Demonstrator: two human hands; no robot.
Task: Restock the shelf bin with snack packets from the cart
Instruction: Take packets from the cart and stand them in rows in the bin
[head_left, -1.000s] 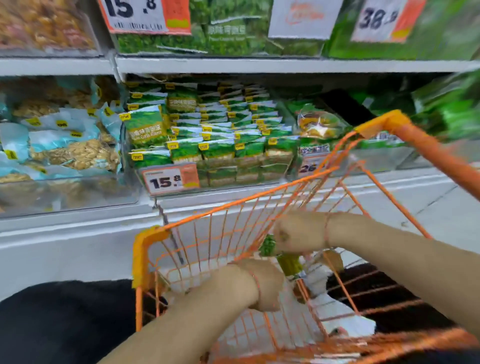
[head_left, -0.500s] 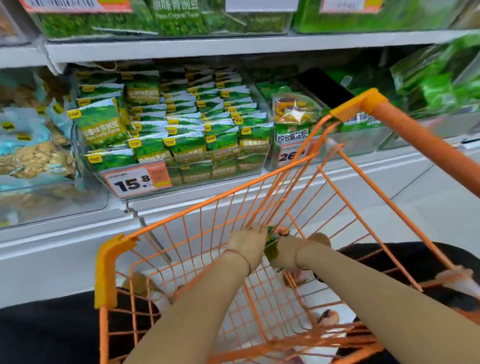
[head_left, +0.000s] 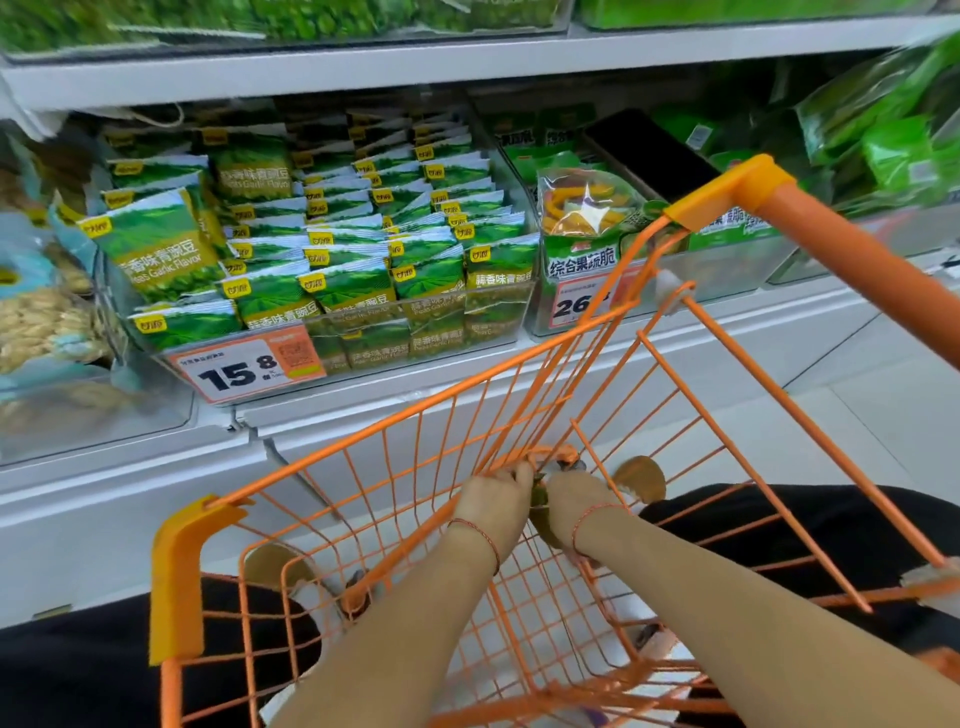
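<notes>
Hands: left hand and right hand are pinching together a small green snack packet | Place: deep inside the orange wire cart | Target: clear plastic shelf bin of green pea packets is lying at 11 o'clock, above; left hand is nearer.

Head view—down (close) into cart.

Cart: in front of the shelf, nearest the viewer.
Shelf bin: on the shelf behind the cart, snack packets in rows inside.
Price tag: on the bin's front, left side.
Neighbouring bin: just right of it.
Hands: left hand and right hand side by side, deep in the cart at its far wall.
</notes>
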